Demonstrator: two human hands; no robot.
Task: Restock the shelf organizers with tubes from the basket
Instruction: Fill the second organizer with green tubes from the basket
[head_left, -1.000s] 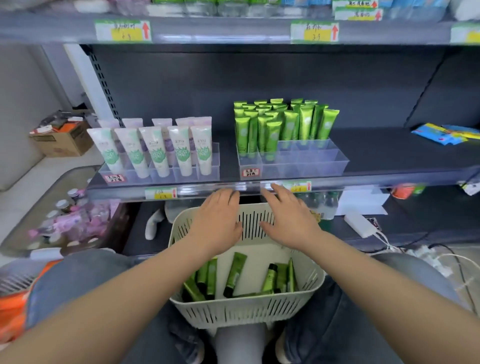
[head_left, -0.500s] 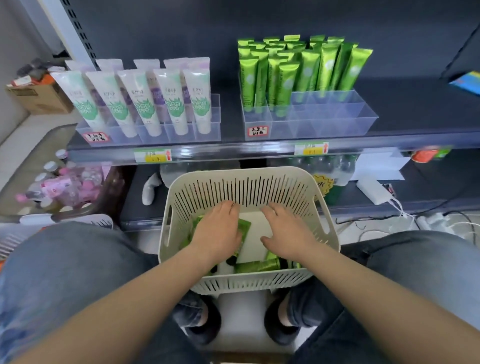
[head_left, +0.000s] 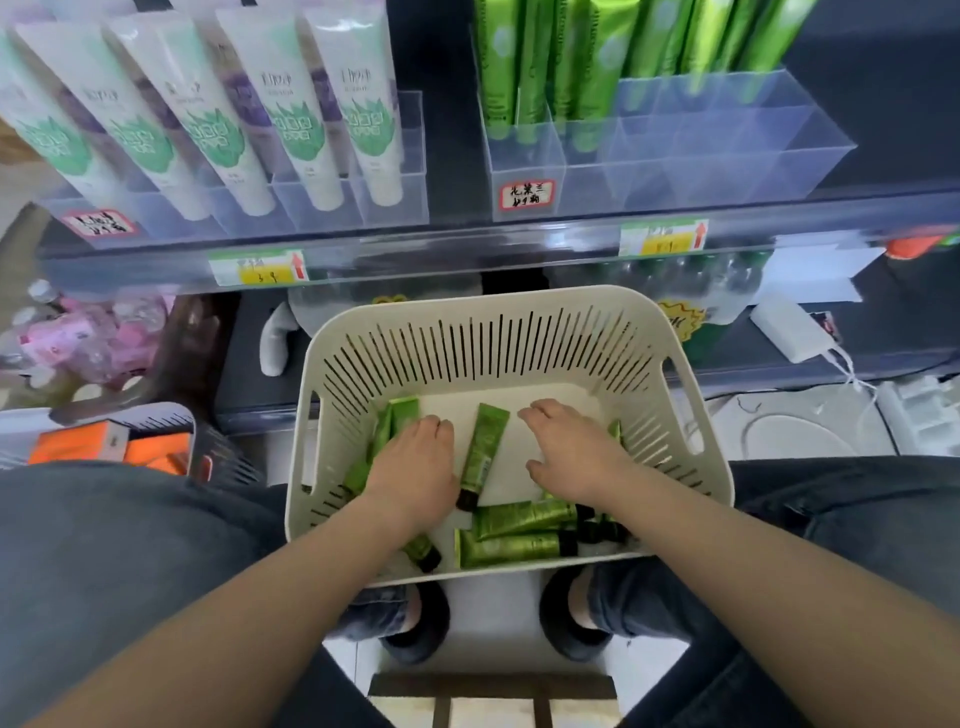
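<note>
- I read this as the pick step, with all the work down inside the cream slotted basket (head_left: 498, 332).
- The left hand (head_left: 410, 467) lies palm down on the green tubes (head_left: 397, 415) heaped at the basket's left side. Its fingertips curl out of my sight, so I cannot tell whether it grips one.
- The right hand (head_left: 571, 452) is palm down over the bare floor at the basket's right side, fingers loosely bent with nothing between them.
- A single tube (head_left: 483, 452) lies at the basket's middle, between the two hands, with its dark cap toward the near wall. Two crosswise tubes (head_left: 524, 514) lie against that near wall.
- The clear organizer (head_left: 701, 156) with matching green tubes stands on the shelf (head_left: 467, 249) beyond the basket's far rim, toward the right. Its front cells look unfilled to me.
- The white-tube organizer (head_left: 311, 202), beyond the basket's far-left corner, shows a full front row.
- Next, I would close the fingers round one tube at mid-body, since the glossy skin may slip. Then I would lift it over the basket's far wall and stand it upright in an open cell beside its neighbours.
</note>
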